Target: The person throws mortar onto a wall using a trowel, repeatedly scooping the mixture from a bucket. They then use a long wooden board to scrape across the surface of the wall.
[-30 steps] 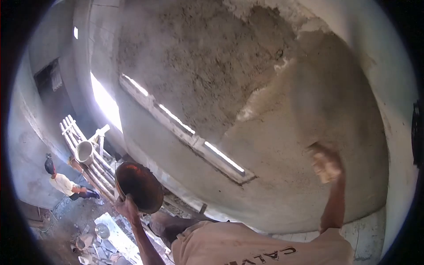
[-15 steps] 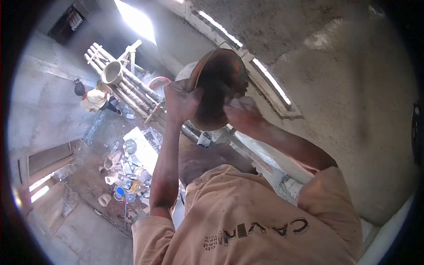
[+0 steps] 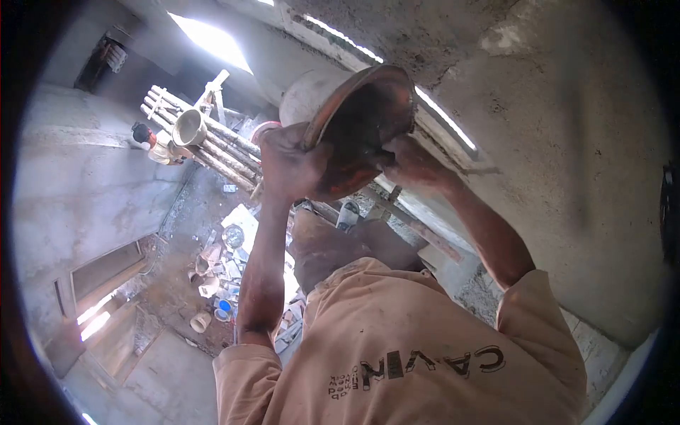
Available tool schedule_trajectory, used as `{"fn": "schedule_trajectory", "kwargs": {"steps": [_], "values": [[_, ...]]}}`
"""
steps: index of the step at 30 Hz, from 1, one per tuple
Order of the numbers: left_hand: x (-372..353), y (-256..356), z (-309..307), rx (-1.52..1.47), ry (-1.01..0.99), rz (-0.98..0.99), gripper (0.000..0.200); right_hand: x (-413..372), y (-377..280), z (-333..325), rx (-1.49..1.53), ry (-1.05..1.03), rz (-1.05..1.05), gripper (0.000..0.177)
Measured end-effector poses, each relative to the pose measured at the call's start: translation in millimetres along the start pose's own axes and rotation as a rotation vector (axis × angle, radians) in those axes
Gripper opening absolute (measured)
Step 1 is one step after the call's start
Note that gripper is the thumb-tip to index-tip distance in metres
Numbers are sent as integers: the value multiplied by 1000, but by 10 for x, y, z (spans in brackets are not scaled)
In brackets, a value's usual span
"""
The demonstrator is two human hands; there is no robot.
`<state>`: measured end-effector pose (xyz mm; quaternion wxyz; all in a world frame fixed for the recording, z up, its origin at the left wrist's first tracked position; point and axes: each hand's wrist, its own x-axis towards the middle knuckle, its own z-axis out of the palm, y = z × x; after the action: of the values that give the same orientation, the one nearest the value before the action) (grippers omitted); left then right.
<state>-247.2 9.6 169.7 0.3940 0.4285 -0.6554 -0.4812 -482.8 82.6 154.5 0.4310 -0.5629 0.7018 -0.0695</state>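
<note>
A dark-mouthed bucket [image 3: 354, 127] is held up in front of me, tilted so that its opening faces the camera. Its outside is pale, and the inner wall is reddish and dirty. My left hand [image 3: 294, 164] grips the rim on the left side. At the lower right of the mouth is my right hand [image 3: 419, 167], its fingers curled round something small and dark that I cannot make out. Both forearms are raised above my shirt [image 3: 425, 333].
Log scaffolding [image 3: 219, 152] with a basin [image 3: 190, 128] on it stands at the upper left. Beside it is another person [image 3: 164, 150]. Rubble and containers [image 3: 227, 273] lie on the floor below. A rough wall [image 3: 538, 142] with narrow bright openings rises on the right.
The bucket has turned and shifted slightly right, showing more of its pale outside. My right hand has moved right, towards the mouth's edge. The person by the scaffolding is more bent behind the basin.
</note>
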Motion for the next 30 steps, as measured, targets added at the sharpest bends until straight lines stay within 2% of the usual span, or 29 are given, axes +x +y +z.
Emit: {"fn": "schedule_trajectory", "kwargs": {"steps": [1, 4, 5, 8, 9, 10, 11, 14, 15, 17, 19, 20, 21, 22, 24, 25, 27, 29, 30], "values": [[-34, -7, 6, -46, -2, -7, 10, -16, -34, 51, 173, -89, 40, 38], [-133, -275, 74, -109, 68, -118, 12, -28, -293, 265, 196, -71, -45, 42], [-146, -313, 80, -97, 126, -129, 11, -36, -323, 321, 273, -24, -16, 41], [-374, -364, 88, -132, 271, -192, 11, -253, -314, 197, 272, -101, -47, 42], [-412, -398, 98, -191, 328, -214, 13, -387, -323, 195, 264, 53, -172, 40], [-467, -441, 134, -254, 383, -242, 15, -378, -279, 191, 310, 28, -107, 40], [-503, -514, 183, -378, 377, -187, 14, -350, -177, 226, 356, 7, -39, 40], [-587, -627, 313, -187, 413, -327, 18, -328, -38, 196, 421, -59, 117, 39], [-648, -716, 313, -181, 405, -300, 19, -319, 0, 183, 426, -84, 165, 39], [-725, -744, 286, -123, 480, -226, 26, -293, 274, 251, 306, -2, -73, 44], [-843, -913, 298, 132, 579, -143, 23, -441, 311, -10, 129, 103, -152, 51], [-946, -1592, 351, 354, 620, 72, 22, -562, 42, -307, 23, 76, -149, 57], [-941, -1318, 303, 153, 584, -77, 20, -684, -228, -608, -83, 49, -150, 66], [-938, -1034, 253, -42, 571, -231, 19, -662, -47, -636, -146, 332, -507, 61], [-1002, -1007, 206, -390, 612, -300, 18, -1076, -551, -1108, -258, 284, -357, 55], [-1048, -1058, 169, -391, 599, -299, 18, -1310, -825, -1299, -304, 270, -314, 53], [-1123, -1169, 99, -387, 587, -313, 19, -1652, -1146, -1582, -390, 289, -368, 49], [-1169, -1193, 55, -331, 643, -312, 20, -2127, -1599, -1797, -453, 249, -373, 51], [-1177, -1185, 33, -301, 673, -315, 20, -2230, -1591, -1858, -538, 293, -511, 50]]}}
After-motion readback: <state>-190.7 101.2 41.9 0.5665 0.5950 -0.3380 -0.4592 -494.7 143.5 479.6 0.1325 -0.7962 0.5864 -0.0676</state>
